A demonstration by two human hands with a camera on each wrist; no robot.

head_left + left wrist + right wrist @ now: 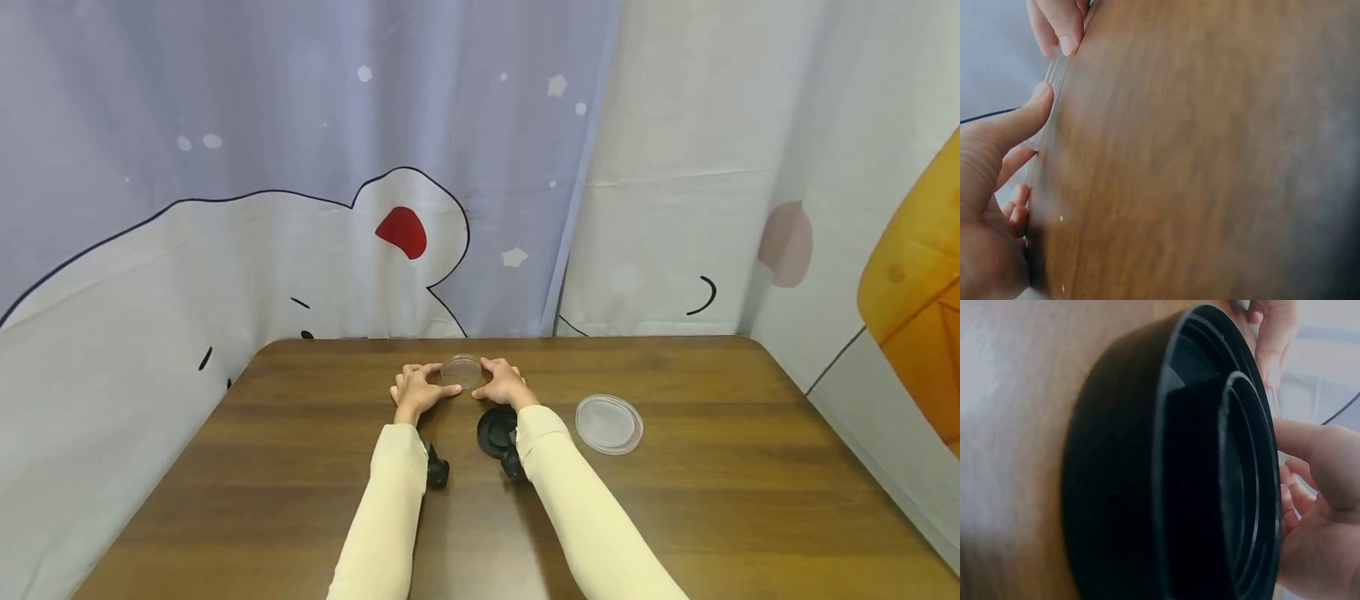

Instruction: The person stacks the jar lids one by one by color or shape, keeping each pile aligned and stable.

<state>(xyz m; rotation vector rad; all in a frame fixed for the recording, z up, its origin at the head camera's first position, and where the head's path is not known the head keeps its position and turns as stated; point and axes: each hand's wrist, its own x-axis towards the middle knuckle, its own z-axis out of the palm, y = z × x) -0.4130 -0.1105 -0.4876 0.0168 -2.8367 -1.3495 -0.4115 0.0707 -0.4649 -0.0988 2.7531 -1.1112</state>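
Observation:
A clear round plastic dish (461, 372), shallow with thin rims, lies near the back of the table between the two hands. My left hand (422, 388) holds its left side, thumb at the near rim and forefinger farther back. On the opposite side, my right hand (504, 384) grips the rim likewise between thumb and forefinger. The left wrist view catches the dish (1055, 78) edge-on, with both thumbs at its side. Just below the right wrist stands a black round container (492, 433); in the right wrist view this black container (1116, 475) shows an inner ring and covers part of the right hand.
A translucent round lid (609, 424) lies flat on the wooden table (697, 500), right of the right forearm. Each wrist carries a small black camera, the left camera (437, 468) low over the tabletop. A printed curtain (480, 167) hangs directly behind the table's back edge.

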